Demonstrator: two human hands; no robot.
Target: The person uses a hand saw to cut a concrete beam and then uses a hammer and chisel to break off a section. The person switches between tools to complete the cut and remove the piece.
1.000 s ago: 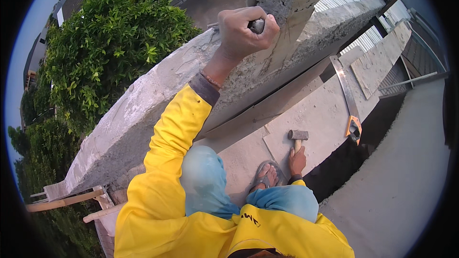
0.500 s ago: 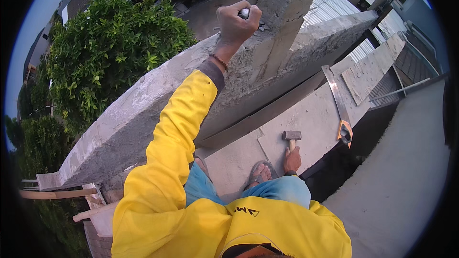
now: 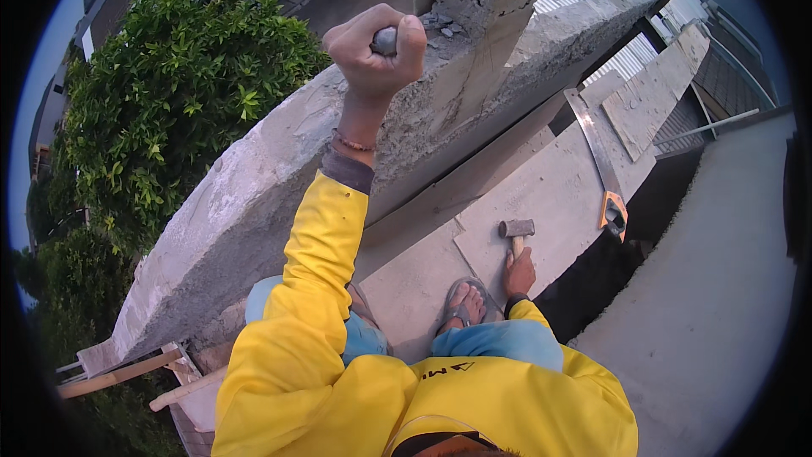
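My left hand (image 3: 376, 55) is closed around a metal bar or chisel, its round end (image 3: 384, 41) showing; the rest is hidden. The fist is in front of a rough concrete column (image 3: 478, 0), near loose chips (image 3: 441, 25) at its foot. My right hand (image 3: 520, 272) grips the wooden handle of a mallet-like hammer (image 3: 517, 228) with a dark metal head, low over the pale plank walkway beside my sandalled foot (image 3: 463, 303).
A long concrete ledge (image 3: 211, 220) crosses diagonally, with a leafy tree (image 3: 169, 101) beyond. A handsaw (image 3: 609, 211) with orange handle lies on the planks (image 3: 533, 186). A dark opening separates them from a plastered slab (image 3: 702, 288). Bamboo poles (image 3: 118, 377) stick out lower left; corrugated roofing lies beyond.
My left fist has shifted leftward along the concrete from the column, still round the bar. My right hand holds the hammer much as before. The whole view has moved slightly.
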